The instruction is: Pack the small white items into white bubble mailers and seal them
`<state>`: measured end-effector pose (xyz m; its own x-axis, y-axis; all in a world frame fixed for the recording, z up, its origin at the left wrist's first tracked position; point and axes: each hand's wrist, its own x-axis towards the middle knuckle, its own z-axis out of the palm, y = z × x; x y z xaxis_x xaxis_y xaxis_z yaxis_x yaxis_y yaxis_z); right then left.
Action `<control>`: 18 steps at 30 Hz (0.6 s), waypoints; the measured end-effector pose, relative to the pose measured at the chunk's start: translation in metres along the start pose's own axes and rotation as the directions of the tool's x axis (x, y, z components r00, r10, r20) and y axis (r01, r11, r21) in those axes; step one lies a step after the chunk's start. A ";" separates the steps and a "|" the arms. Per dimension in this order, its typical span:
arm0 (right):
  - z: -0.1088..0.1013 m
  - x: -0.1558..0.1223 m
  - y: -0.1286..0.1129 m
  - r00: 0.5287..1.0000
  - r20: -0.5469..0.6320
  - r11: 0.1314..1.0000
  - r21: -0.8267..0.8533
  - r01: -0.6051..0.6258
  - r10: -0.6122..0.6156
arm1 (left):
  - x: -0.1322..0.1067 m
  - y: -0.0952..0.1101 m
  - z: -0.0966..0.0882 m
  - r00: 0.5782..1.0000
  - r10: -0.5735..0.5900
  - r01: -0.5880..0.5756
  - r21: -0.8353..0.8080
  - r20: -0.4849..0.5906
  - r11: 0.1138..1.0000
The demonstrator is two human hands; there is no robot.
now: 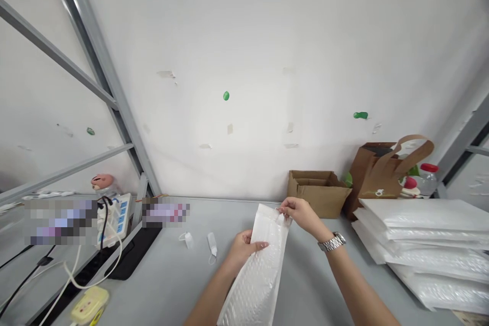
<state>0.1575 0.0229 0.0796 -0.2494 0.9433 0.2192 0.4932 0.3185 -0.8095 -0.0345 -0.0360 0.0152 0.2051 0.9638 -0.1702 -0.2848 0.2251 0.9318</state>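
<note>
A white bubble mailer (260,270) is held up over the grey table (171,275), its open end pointing away from me. My left hand (242,248) grips the mailer's left edge near the middle, fingers wrapped over it. My right hand (300,213), with a metal watch (331,242) on the wrist, pinches the mailer's top flap at the far right corner. Two small white bottles (212,245) lie on the table left of the mailer.
A stack of white bubble mailers (431,249) lies at the right. An open cardboard box (319,191) and a brown paper bag (382,170) stand against the wall. A power strip (114,216) with cables, a black mat (135,254) and a yellow device (89,304) sit at the left.
</note>
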 end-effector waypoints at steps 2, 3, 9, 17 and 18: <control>0.004 0.000 0.001 0.999 0.024 0.999 0.027 -0.036 0.035 | 0.001 -0.001 0.000 1.000 0.026 -0.026 0.016 -0.008 1.000; 0.007 -0.001 0.002 0.999 0.022 0.998 0.031 -0.051 0.050 | 0.001 -0.002 0.000 0.999 0.039 -0.039 0.024 -0.015 0.999; 0.024 -0.007 0.002 0.997 -0.016 0.990 -0.120 -0.075 0.073 | 0.008 -0.011 -0.004 0.993 0.113 -0.108 0.107 -0.040 0.988; 0.068 -0.013 -0.038 0.961 -0.118 0.764 -0.634 0.120 -0.249 | 0.013 -0.026 -0.007 0.982 0.165 -0.100 0.481 -0.095 0.871; 0.083 -0.012 -0.048 0.944 -0.003 0.683 -0.691 0.237 -0.331 | 0.015 -0.026 -0.006 0.970 0.201 -0.091 0.559 -0.139 0.824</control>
<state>0.0680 -0.0114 0.0706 -0.3959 0.7850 0.4764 0.8535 0.5061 -0.1246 -0.0299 -0.0266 -0.0139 0.0120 0.9997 -0.0224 0.2704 0.0184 0.9626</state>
